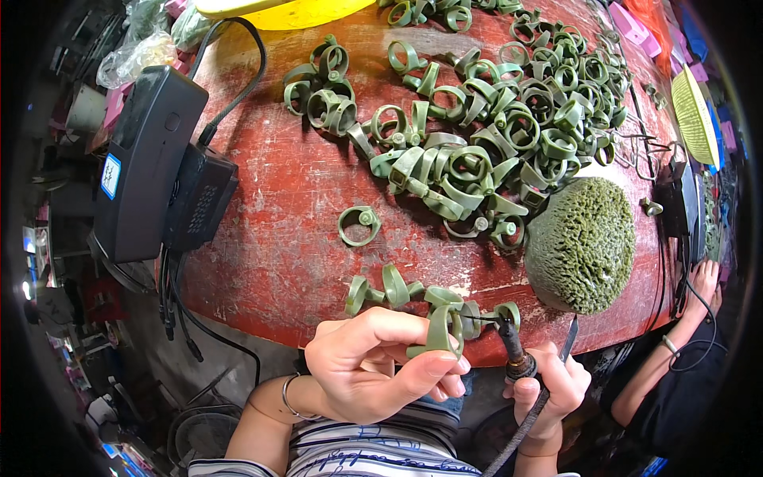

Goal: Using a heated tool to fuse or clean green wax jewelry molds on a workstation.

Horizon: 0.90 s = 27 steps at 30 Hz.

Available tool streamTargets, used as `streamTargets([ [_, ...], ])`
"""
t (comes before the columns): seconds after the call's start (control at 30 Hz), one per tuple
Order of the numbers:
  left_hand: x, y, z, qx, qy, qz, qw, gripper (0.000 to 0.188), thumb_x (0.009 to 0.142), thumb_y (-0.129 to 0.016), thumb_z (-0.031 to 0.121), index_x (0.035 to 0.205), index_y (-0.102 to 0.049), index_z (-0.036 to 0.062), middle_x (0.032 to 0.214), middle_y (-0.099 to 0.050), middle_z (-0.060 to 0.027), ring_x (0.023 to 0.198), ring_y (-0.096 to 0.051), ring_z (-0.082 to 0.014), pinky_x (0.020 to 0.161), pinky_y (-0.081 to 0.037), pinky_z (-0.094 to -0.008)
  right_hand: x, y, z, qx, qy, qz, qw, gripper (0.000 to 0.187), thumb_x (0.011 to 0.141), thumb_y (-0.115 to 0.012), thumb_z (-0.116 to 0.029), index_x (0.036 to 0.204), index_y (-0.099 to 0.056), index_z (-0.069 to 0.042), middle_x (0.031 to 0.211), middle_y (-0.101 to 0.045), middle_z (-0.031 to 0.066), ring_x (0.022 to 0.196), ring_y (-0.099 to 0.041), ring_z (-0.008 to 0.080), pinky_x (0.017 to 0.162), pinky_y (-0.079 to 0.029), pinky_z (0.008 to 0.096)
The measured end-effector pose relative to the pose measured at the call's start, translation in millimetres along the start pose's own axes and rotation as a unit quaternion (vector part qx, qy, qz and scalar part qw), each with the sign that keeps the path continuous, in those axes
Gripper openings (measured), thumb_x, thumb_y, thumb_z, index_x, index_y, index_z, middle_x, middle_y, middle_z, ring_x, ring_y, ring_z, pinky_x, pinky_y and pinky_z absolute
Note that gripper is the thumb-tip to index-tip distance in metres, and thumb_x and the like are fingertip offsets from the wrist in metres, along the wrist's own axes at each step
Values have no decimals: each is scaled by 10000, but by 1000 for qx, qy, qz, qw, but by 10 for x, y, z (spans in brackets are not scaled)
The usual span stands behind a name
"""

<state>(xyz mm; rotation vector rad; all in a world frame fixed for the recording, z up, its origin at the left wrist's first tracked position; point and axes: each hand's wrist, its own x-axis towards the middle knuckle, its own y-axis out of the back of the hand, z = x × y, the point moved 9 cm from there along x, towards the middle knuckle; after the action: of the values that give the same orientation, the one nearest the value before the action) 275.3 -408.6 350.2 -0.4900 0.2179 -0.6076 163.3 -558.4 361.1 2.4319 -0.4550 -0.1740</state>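
Observation:
My left hand pinches a green wax ring between thumb and fingers, just past the near table edge. In my right hand is a dark wax pen with a braided cord; its thin tip reaches to the ring. A narrow dark blade-like tool also sticks up from the right hand; its lower part is hidden. Beyond my hands, several green rings stand near the edge, and one single ring lies apart. A big heap of similar rings covers the table's far middle.
A rough green block stands right of the heap on the worn red table. Black devices with cables sit at the left edge, a black box at the right. A yellow basin lies far off. Another person's arm shows at right.

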Motion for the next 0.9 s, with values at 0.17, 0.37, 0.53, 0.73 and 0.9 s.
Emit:
streamTargets([
  [0.17,9,-1,11,1,-15,-2,1000,195,851,-616,-57,1020,-540,-117,873,-660,-211,745,-688,-208,601,-591,-282,-60,13,65,18,1,15,1000,388,828,-663,-368,787,-645,17,613,-594,92,500,-591,216,482,-457,292],
  [0.37,54,-6,19,75,-14,-10,997,201,797,-629,-133,997,-627,-109,980,-627,-198,784,-683,-204,624,-588,-257,-140,53,100,67,38,112,991,505,957,-451,-425,789,-597,29,504,-578,21,434,-589,128,444,-475,235],
  [0.53,67,-4,56,79,-47,-16,996,264,802,-586,-167,1058,-609,-107,1117,-566,-219,910,-661,-256,779,-592,-303,-157,43,134,83,25,134,987,525,961,-435,-426,769,-598,35,496,-570,20,422,-586,122,428,-463,223],
  [0.73,-12,87,140,126,-85,36,988,276,787,-641,-120,1060,-621,-83,1121,-582,-185,929,-653,-235,783,-589,-303,-148,38,117,74,16,160,984,548,964,-414,-434,727,-593,26,480,-542,13,398,-572,114,402,-438,216],
  [0.9,-53,65,303,260,-177,34,949,300,740,-727,-55,1028,-643,-56,1086,-625,-182,854,-664,-177,690,-580,-260,-163,33,117,67,-4,182,981,587,964,-399,-462,722,-584,41,492,-532,23,388,-555,103,382,-416,212],
])
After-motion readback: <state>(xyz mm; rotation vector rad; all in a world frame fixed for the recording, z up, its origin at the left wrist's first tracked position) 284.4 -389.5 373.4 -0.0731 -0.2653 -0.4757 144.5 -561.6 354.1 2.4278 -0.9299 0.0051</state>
